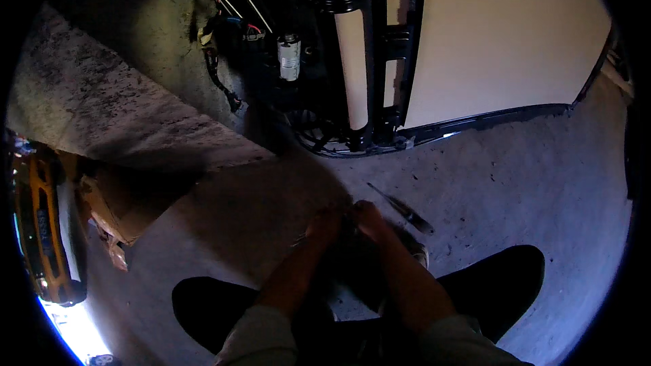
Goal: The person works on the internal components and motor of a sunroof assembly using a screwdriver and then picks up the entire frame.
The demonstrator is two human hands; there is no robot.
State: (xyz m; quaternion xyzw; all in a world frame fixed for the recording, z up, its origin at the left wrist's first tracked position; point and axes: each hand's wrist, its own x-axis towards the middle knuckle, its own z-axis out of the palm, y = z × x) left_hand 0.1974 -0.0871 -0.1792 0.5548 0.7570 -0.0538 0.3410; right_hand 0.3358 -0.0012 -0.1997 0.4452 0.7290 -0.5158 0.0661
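Observation:
In dim light, my left hand [324, 224] and my right hand [369, 219] are held close together in front of me, low over the concrete floor. The fingers of both look bent inward around a small dark thing between them; shadow hides what it is. Just right of my right hand, a screwdriver [403, 209] lies on the floor, its thin shaft pointing away to the left and its dark handle toward me.
Ahead stands a large beige panel [502, 41] with a black frame [371, 61]. Beside it are a pale labelled cylinder [289, 57] and loose wiring [227, 0]. A concrete ledge [122, 105] runs along the left, near a cardboard box [129, 200]. An orange-and-black grille-like part [46, 220] stands far left.

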